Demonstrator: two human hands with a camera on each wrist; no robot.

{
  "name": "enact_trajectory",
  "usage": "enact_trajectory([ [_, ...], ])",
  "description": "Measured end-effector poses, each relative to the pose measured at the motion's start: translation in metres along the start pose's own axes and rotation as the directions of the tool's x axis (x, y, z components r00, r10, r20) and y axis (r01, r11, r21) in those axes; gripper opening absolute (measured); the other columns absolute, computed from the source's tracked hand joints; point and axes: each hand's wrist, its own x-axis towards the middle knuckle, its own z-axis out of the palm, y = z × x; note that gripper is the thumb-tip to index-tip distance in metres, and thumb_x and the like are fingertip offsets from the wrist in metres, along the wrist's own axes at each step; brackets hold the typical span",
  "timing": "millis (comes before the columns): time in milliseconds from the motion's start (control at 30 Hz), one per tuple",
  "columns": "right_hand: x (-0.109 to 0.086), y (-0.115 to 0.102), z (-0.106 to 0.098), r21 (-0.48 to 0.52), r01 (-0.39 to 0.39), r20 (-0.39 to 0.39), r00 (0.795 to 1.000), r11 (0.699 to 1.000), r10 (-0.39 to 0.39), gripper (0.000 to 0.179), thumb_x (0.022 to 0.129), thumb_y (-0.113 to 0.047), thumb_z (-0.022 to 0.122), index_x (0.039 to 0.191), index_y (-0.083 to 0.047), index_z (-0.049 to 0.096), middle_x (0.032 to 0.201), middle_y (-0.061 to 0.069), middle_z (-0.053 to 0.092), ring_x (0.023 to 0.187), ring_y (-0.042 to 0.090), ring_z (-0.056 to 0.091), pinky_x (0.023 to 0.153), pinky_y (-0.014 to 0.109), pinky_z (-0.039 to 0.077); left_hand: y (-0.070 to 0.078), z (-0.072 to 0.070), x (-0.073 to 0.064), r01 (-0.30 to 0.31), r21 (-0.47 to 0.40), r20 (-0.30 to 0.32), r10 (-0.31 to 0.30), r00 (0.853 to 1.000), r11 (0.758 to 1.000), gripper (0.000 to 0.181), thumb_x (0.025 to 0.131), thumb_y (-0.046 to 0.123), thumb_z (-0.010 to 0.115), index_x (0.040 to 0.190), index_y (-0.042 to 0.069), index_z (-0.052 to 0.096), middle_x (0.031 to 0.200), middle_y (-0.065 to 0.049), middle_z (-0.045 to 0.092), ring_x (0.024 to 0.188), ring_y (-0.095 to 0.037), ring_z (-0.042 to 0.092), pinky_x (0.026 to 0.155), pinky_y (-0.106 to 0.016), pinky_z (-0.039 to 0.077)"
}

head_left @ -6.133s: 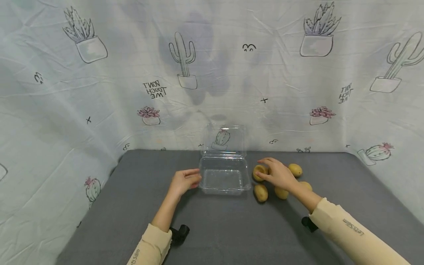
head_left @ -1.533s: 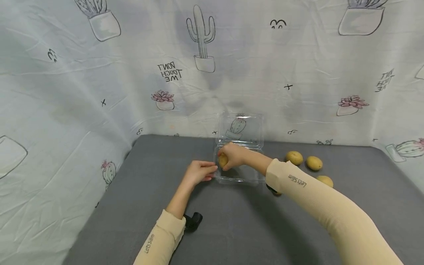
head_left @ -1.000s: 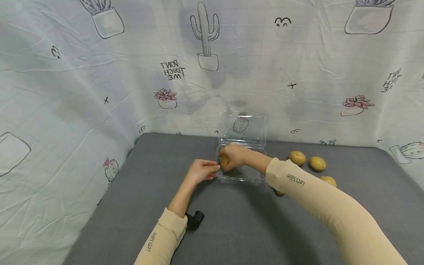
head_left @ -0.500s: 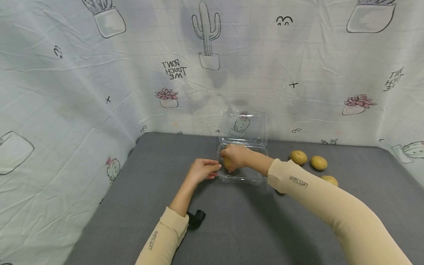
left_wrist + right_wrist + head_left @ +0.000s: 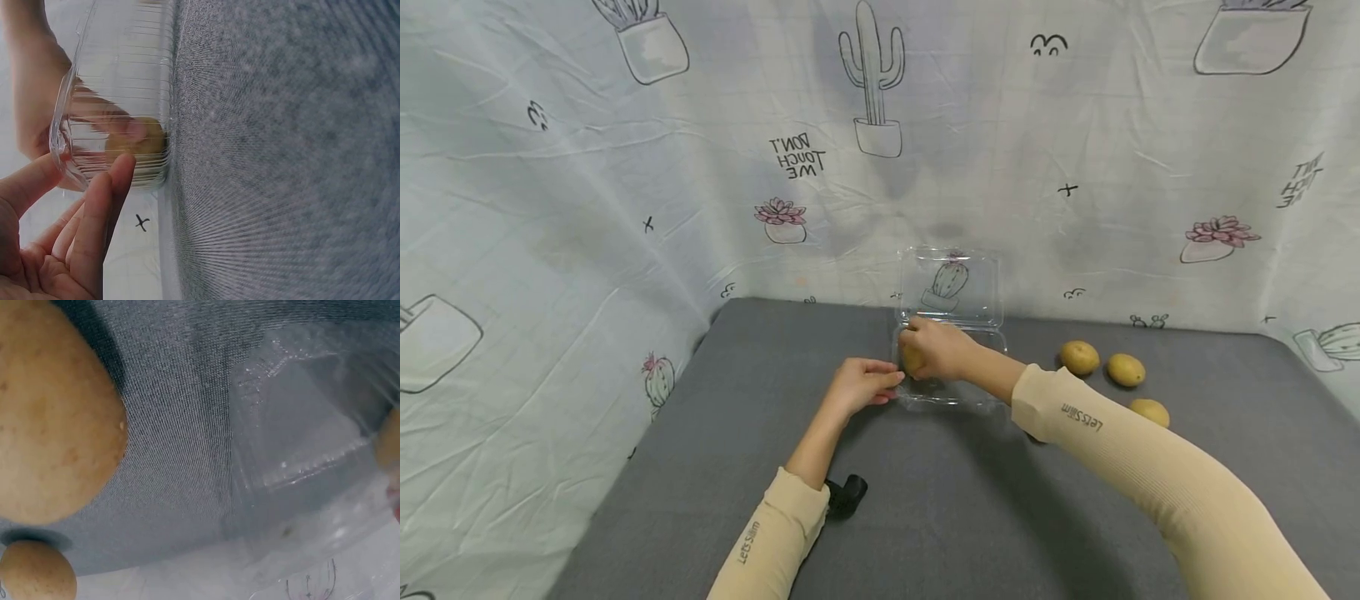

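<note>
A clear plastic clamshell container [image 5: 955, 398] stands near the back of the table, its lid [image 5: 951, 287] raised behind it. My left hand [image 5: 859, 387] pinches the container's left rim, thumb over the edge and fingertips against the outer wall, as the left wrist view shows. Inside at the left end, my right hand [image 5: 943, 348] grips a yellow potato [image 5: 913, 360] from above. Through the ribbed wall in the left wrist view, this potato [image 5: 150, 142] appears low in the container, with a fingertip on it. The right hand's palm side is hidden in the head view.
Right of the container lie potatoes: one at the back [image 5: 1079, 357], a second beside it [image 5: 1126, 370], and a third [image 5: 1150, 412] partly behind the right sleeve. A large potato [image 5: 53, 419] fills the right wrist view's left side. A patterned curtain [image 5: 1000, 167] surrounds the table's back and sides.
Six seconds ago my right hand was at the potatoes on the table; since then it has moved left into the container with one. Lately it shifts only slightly there. My left hand stays at the rim.
</note>
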Motion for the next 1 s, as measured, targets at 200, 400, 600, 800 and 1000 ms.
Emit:
enact_trajectory([
  [200, -0.002, 0.001, -0.001, -0.001, -0.066, -0.003, 0.998, 0.998, 0.066, 0.054, 0.064, -0.034, 0.084, 0.105, -0.009, 0.059, 0.098, 0.009, 0.054, 0.087, 0.024, 0.06, 0.069, 0.04, 0.054, 0.001, 0.001, -0.001, -0.006, -0.008, -0.001, 0.006, 1.0, 1.0, 0.029, 0.085, 0.018, 0.068, 0.107, -0.001, 0.067, 0.096, -0.016, 0.069, 0.071, -0.018, 0.068, 0.065, -0.03, 0.057],
  [400, -0.007, -0.001, -0.007, 0.039, -0.121, 0.049, 0.992, 0.992, 0.119, 0.058, 0.069, -0.039, 0.08, 0.115, -0.01, 0.057, 0.104, 0.01, 0.055, 0.09, 0.023, 0.059, 0.072, 0.041, 0.054, 0.001, 0.002, -0.001, -0.014, -0.013, 0.002, 0.014, 1.0, 1.0, 0.03, 0.085, 0.016, 0.068, 0.107, -0.003, 0.066, 0.095, -0.018, 0.069, 0.069, -0.019, 0.068, 0.064, -0.029, 0.057],
  [600, -0.016, 0.006, -0.021, 0.166, -0.157, 0.063, 0.987, 0.974, 0.148, 0.049, 0.081, -0.041, 0.069, 0.118, -0.01, 0.059, 0.116, 0.012, 0.059, 0.096, 0.026, 0.06, 0.073, 0.041, 0.054, 0.0, 0.002, 0.0, -0.008, -0.001, 0.017, 0.008, 1.0, 1.0, 0.03, 0.086, 0.017, 0.067, 0.109, -0.002, 0.065, 0.098, -0.017, 0.069, 0.075, -0.022, 0.069, 0.068, -0.032, 0.057],
  [800, -0.03, 0.022, -0.051, 0.389, -0.252, 0.415, 0.907, 0.886, 0.075, 0.037, 0.091, -0.033, 0.056, 0.114, -0.003, 0.061, 0.111, 0.013, 0.063, 0.099, 0.028, 0.061, 0.079, 0.04, 0.053, -0.002, 0.001, 0.001, -0.008, -0.006, 0.01, 0.008, 1.0, 1.0, 0.029, 0.086, 0.016, 0.067, 0.109, -0.001, 0.066, 0.099, -0.016, 0.069, 0.073, -0.019, 0.068, 0.069, -0.033, 0.057],
  [1000, -0.046, 0.04, -0.075, 0.374, -0.425, 0.701, 0.712, 0.824, 0.049, 0.038, 0.095, -0.031, 0.046, 0.118, -0.004, 0.059, 0.114, 0.015, 0.059, 0.106, 0.029, 0.057, 0.078, 0.04, 0.054, -0.003, 0.002, 0.001, -0.007, -0.003, 0.003, 0.007, 1.0, 1.0, 0.03, 0.085, 0.017, 0.067, 0.109, 0.0, 0.066, 0.1, -0.015, 0.069, 0.074, -0.019, 0.068, 0.068, -0.031, 0.057],
])
